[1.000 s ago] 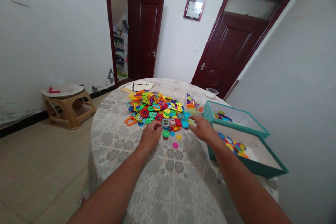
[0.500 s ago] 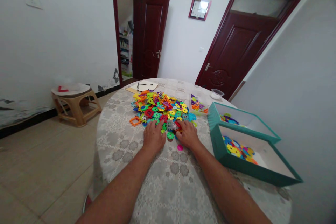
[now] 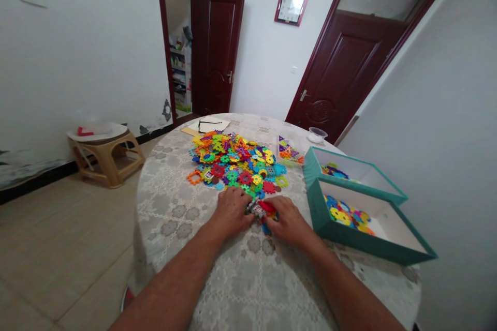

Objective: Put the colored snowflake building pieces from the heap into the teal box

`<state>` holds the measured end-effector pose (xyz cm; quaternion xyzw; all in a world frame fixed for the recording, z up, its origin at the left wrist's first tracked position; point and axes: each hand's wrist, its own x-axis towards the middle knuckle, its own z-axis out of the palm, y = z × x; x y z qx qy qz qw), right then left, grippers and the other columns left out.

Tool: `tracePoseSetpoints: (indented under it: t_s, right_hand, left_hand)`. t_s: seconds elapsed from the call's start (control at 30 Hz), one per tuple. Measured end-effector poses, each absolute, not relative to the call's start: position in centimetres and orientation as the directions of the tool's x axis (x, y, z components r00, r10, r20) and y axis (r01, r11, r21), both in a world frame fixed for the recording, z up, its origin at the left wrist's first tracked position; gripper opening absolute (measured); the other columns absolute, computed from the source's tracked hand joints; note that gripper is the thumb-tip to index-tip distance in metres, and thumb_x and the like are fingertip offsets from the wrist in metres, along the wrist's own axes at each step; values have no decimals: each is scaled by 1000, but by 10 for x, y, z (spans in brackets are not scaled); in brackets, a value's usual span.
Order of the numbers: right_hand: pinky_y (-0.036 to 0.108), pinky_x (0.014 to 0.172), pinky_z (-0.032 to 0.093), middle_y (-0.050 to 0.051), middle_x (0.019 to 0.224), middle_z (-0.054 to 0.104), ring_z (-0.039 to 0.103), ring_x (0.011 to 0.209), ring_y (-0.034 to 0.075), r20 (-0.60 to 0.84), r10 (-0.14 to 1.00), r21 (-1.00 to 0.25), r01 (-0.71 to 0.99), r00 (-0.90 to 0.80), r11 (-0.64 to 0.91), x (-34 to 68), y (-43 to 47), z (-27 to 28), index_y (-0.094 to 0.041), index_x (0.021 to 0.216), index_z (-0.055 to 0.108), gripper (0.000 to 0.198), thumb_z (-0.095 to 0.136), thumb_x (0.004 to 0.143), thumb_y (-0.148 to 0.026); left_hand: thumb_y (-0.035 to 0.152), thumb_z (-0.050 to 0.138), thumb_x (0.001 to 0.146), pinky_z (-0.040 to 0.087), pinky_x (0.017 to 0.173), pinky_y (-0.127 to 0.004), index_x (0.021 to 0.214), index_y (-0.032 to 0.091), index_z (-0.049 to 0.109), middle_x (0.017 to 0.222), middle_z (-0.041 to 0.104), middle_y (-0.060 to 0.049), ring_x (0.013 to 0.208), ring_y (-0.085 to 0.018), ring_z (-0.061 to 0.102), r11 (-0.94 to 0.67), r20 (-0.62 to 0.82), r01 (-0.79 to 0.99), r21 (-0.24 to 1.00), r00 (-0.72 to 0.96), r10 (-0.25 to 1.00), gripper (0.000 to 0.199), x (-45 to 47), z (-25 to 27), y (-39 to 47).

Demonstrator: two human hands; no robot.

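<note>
A heap of colourful plastic interlocking pieces (image 3: 233,158), toothed discs and square frames, lies on the round table. Just in front of it, both hands close around a small cluster of building pieces (image 3: 258,210) in grey, white, red and blue. My left hand (image 3: 232,210) has curled fingers at the cluster's left side, with the thumb pointing toward it. My right hand (image 3: 286,217) pinches the red and blue part from the right. Fingers partly cover the cluster, so its full shape is hidden. A red square piece (image 3: 268,186) lies at the heap's near right edge.
Two green boxes (image 3: 373,253) with more pieces inside stand at the right. Behind the heap are a clear tray (image 3: 289,151) of small pieces, a plastic bowl (image 3: 317,135), and glasses (image 3: 209,123) on paper. A stool (image 3: 106,158) stands left of the table.
Both hands have drawn back from the heap's edge toward me, bringing the small cluster of pieces between them. The pink disc beside the right hand is out of sight. The view has shifted slightly.
</note>
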<state>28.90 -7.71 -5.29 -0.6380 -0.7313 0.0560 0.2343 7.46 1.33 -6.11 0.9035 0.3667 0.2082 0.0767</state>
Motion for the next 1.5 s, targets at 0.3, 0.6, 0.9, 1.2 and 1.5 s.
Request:
tracePoseSetpoints:
  t_s: [0.3, 0.6, 0.9, 1.2, 1.5]
  right_hand:
    - [38, 93, 53, 8, 113, 73, 67, 105, 25, 268, 958, -684, 721, 107, 111, 314, -73, -47, -24, 120, 74, 35, 69, 88, -38]
    - [31, 75, 54, 4, 94, 73, 69, 86, 21, 245, 951, -809, 580, 190, 93, 325, -75, -29, -22, 99, 73, 32, 53, 99, -46]
    - [27, 63, 50, -1, 81, 67, 66, 71, 18, 233, 928, -830, 557, 292, 33, 316, -68, -45, -23, 98, 64, 27, 54, 100, -49]
    - [34, 93, 48, 10, 107, 69, 63, 105, 25, 346, 935, -386, 920, 78, 66, 291, -52, -50, -22, 100, 65, 26, 46, 105, -38]
    - [42, 104, 45, 16, 125, 69, 60, 118, 31, 276, 948, -279, 957, 161, -81, 291, -48, -59, -19, 121, 65, 32, 56, 101, -41]
  left_hand:
    - [15, 56, 87, 48, 95, -42, 100, 22, 70, 107, 70, -11, 105, -29, 61, -686, 401, 619, 382, 558, 726, 20, 74, -61, 27]
    - [23, 50, 94, 50, 88, -35, 99, 22, 68, 100, 73, -8, 94, -25, 66, -639, 407, 551, 536, 494, 768, 19, 76, -56, 28]
    - [33, 61, 91, 49, 78, -30, 111, 23, 72, 91, 74, -1, 82, -20, 66, -553, 252, 374, 745, 610, 751, 25, 73, -33, 18]
    - [32, 71, 87, 47, 99, -37, 102, 26, 76, 104, 76, -6, 104, -26, 65, -702, 275, 372, 608, 730, 626, 17, 75, -44, 13]
    - [29, 78, 85, 43, 109, -44, 126, 30, 69, 127, 72, -8, 122, -30, 62, -768, 310, 405, 496, 743, 593, 42, 74, -57, 9]
